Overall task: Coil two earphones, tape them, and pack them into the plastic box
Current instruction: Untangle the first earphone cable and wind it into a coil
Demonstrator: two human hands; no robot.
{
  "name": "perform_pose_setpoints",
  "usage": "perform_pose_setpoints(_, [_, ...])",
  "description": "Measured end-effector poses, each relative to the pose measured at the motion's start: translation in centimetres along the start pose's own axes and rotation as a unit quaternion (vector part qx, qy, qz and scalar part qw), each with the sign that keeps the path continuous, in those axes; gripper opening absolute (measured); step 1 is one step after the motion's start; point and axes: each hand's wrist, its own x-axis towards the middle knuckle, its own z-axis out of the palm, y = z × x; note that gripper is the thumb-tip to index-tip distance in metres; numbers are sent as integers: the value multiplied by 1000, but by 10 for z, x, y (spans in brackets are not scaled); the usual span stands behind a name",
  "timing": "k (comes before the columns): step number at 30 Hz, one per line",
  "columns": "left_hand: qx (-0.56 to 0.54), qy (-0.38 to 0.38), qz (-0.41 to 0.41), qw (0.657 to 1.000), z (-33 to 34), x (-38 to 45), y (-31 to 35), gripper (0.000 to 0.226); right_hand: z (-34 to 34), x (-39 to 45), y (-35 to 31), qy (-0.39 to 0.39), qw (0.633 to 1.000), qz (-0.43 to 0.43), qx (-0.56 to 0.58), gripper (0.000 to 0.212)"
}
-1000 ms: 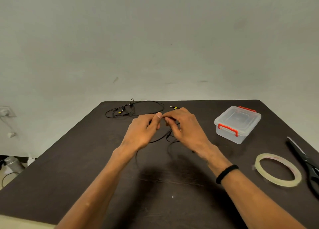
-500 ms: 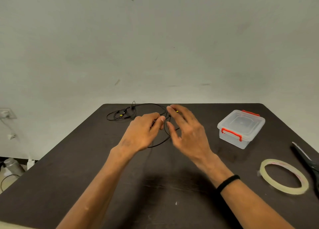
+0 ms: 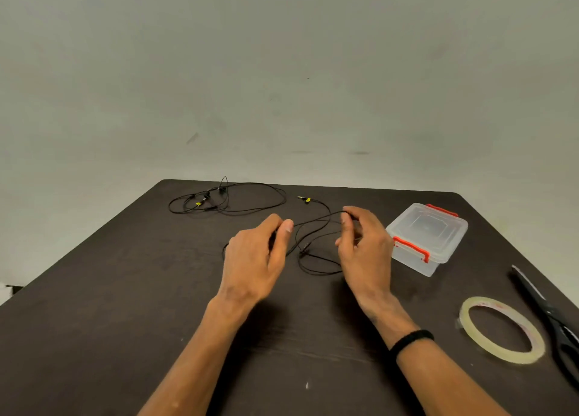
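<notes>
A black earphone cable [image 3: 313, 227] stretches between my two hands over the middle of the dark table. My left hand [image 3: 255, 259] pinches one part of it between thumb and fingers. My right hand [image 3: 365, 252] holds another part near its fingertips, and loose loops hang down between the hands. The cable's plug with a yellow tag [image 3: 305, 199] lies beyond. A second black earphone [image 3: 219, 199] lies in a loose tangle at the table's far left. The clear plastic box [image 3: 426, 237] with red latches stands closed to the right of my right hand.
A roll of clear tape [image 3: 501, 329] lies flat at the near right. Black scissors [image 3: 551, 318] lie along the right edge of the table [image 3: 94, 306]. A plain wall stands behind the table's far edge.
My hands have drawn apart, the right one moving right toward the box, pulling the cable out between them. The view has shifted slightly.
</notes>
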Motion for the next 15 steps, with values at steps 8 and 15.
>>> perform_pose_setpoints(8, [46,25,51,997,-10,-6,6,34,10,-26,-41,-116,969,-219,5,30])
perform_pose_setpoints(15, [65,-44,66,995,-51,-38,18,35,-16,-34,-45,-81,986,-143,-8,26])
